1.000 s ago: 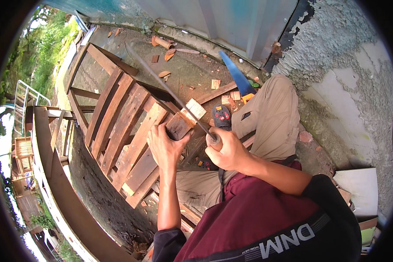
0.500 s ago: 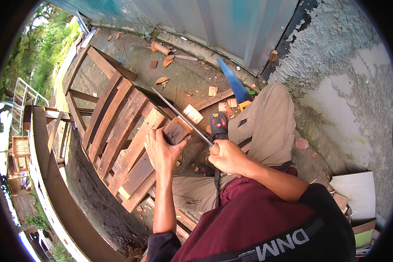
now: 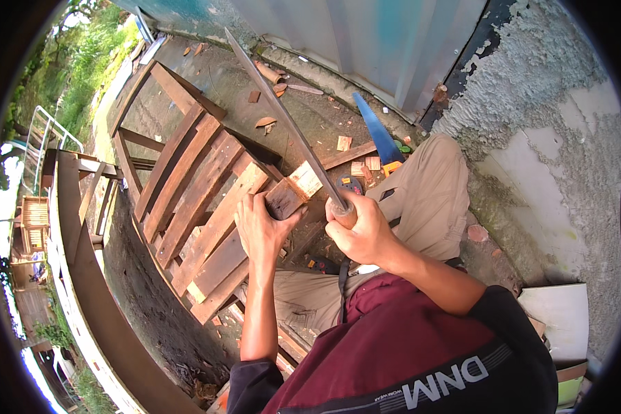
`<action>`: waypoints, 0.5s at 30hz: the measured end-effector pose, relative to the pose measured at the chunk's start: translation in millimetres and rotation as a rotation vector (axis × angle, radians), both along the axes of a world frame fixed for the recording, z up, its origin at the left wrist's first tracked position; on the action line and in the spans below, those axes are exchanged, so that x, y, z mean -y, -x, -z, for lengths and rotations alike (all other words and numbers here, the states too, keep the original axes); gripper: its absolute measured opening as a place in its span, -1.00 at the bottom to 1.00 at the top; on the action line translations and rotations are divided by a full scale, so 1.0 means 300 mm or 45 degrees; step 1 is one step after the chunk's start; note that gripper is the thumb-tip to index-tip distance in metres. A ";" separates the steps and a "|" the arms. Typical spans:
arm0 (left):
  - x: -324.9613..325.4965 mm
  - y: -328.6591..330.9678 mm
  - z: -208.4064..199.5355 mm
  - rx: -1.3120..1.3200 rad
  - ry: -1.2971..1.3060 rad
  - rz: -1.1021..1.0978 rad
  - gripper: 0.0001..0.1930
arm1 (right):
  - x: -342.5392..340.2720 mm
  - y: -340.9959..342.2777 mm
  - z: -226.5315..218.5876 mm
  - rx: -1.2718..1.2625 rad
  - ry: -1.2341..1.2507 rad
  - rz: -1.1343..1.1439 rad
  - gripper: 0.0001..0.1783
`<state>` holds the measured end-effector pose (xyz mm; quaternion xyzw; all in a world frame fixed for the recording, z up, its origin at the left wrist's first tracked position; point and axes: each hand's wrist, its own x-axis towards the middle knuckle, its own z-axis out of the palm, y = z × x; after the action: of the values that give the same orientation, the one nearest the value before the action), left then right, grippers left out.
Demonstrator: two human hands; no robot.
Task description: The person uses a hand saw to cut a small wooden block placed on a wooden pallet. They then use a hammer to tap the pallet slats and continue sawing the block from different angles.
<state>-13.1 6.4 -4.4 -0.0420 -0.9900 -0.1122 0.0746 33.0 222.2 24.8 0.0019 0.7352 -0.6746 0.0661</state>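
Note:
My left hand (image 3: 257,228) grips a short dark wooden block (image 3: 281,203), thumb on its near side and fingers over its far-left side. Wrapped around a wooden handle, my right hand (image 3: 367,231) holds a machete (image 3: 283,114) with a long narrow blade. The blade is raised and slants up and away to the left, passing just right of the block without visibly touching it. A pale piece of wood (image 3: 306,179) shows beside the block; whether the two are joined, I cannot tell. Left of the block lies a slatted wooden frame (image 3: 200,200).
A blue handsaw (image 3: 378,127) with an orange handle rests beyond my right knee (image 3: 435,179). Wood offcuts (image 3: 344,143) and dry leaves (image 3: 265,122) litter the ground. A metal panel (image 3: 366,48) and rough wall stand ahead and right; a long curved board (image 3: 96,297) runs along the left.
My right hand has lifted the machete, and its tip now reaches farther up and away. My left hand still holds the block. The whole view has shifted slightly.

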 end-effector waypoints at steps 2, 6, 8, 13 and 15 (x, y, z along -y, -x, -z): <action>-0.019 0.010 -0.010 -0.015 -0.012 0.007 -0.18 | 0.007 -0.028 0.096 0.315 -0.121 -0.185 -0.77; -0.015 0.002 0.000 0.022 -0.013 0.001 -0.18 | 0.001 -0.052 0.135 0.335 -0.119 -0.269 -0.75; -0.012 0.011 -0.007 -0.021 -0.037 0.025 -0.18 | -0.035 -0.035 0.032 0.351 -0.025 -0.251 -0.79; -0.015 0.017 -0.017 -0.040 -0.033 0.012 -0.17 | -0.050 -0.015 -0.027 -0.081 0.012 -0.022 -0.81; -0.028 0.015 -0.020 -0.005 -0.030 0.002 -0.17 | 0.004 -0.026 0.092 -0.067 0.024 0.047 -0.80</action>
<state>-17.6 14.8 1.6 -0.0419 -0.9885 -0.1237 0.0768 40.8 221.0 -2.8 -0.0027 0.7302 -0.6824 0.0343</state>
